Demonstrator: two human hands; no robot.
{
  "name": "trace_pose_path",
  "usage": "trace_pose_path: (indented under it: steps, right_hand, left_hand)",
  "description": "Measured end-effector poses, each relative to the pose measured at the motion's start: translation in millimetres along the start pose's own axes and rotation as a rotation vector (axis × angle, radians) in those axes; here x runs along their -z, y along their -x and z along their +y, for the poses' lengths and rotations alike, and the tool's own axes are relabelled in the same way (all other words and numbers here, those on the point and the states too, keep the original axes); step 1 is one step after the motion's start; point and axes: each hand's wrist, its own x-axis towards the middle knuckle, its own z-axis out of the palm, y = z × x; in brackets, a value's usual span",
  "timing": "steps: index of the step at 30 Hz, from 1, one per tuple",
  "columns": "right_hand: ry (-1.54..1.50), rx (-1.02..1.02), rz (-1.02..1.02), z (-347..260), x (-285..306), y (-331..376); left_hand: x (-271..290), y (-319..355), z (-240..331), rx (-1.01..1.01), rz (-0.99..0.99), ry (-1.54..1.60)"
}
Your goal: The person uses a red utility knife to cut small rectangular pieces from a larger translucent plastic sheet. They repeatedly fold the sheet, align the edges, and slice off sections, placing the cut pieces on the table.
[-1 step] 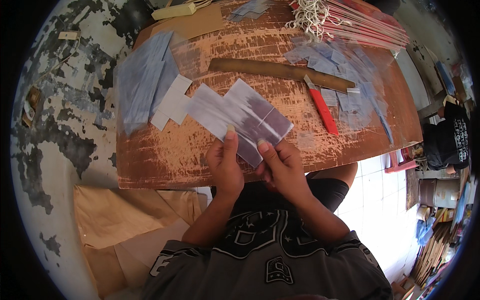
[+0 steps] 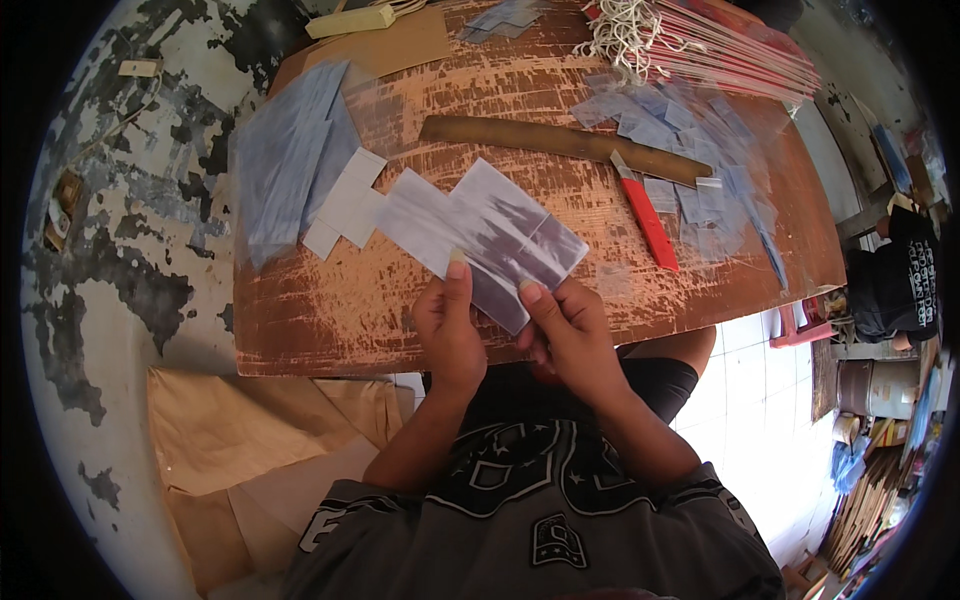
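Note:
Both hands hold a shiny, translucent plastic sheet (image 2: 490,225) with a stepped outline over the near part of the table. My left hand (image 2: 449,325) is closed on its lower left edge, thumb on top. My right hand (image 2: 570,325) pinches the near right corner, with the thumb on the upper face and the fingers curled underneath. Beside the sheet's left end lies a white stepped piece (image 2: 348,205), partly over bluish plastic sheets (image 2: 290,170). A red-handled cutter knife (image 2: 648,222) lies to the right, its blade against a long brown strip (image 2: 540,138).
Cut plastic pieces (image 2: 690,150) are scattered on the right of the worn brown table (image 2: 330,325). Red strips with white cords (image 2: 700,50) lie at the far right. Brown paper (image 2: 250,430) sits below left. Another person (image 2: 900,270) is at the right.
The held plastic sheet has tilted slightly, so its glare pattern differs. Both hands keep their hold in nearly the same place.

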Motion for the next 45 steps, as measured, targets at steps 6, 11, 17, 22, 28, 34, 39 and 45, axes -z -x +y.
trace_pose_path:
  steps: [6, 11, 17, 22, 28, 34, 39, 45]
  right_hand:
    - [0.002, -0.093, -0.036, -10, 24, -4]
    - [-0.089, -0.186, -0.08, -17, 35, -2]
    - [-0.123, -0.219, -0.137, -16, 40, 1]
    - [-0.024, -0.17, -0.131, -17, 37, 1]
    - [0.167, -0.087, -0.121, -15, 41, 1]
    - [0.287, -0.03, -0.19, -10, 54, 5]
    - [0.638, 0.266, -0.129, -19, 61, 0]
    - [1.014, 0.548, 0.031, -22, 72, -29]
  left_hand:
    - [15, -26, 26, -0.126, 0.013, -0.026]
    - [19, -33, 39, -0.189, -0.052, 0.009]
    - [31, -35, 33, -0.248, -0.103, -0.052]
    - [31, -32, 34, -0.242, -0.093, -0.08]
    - [31, -35, 40, -0.225, -0.009, -0.191]
    - [58, -43, 56, 0.139, -0.166, -0.189]
    - [75, -44, 64, 0.002, -0.34, -0.49]
    - [64, -45, 64, -0.254, -0.413, -0.778]
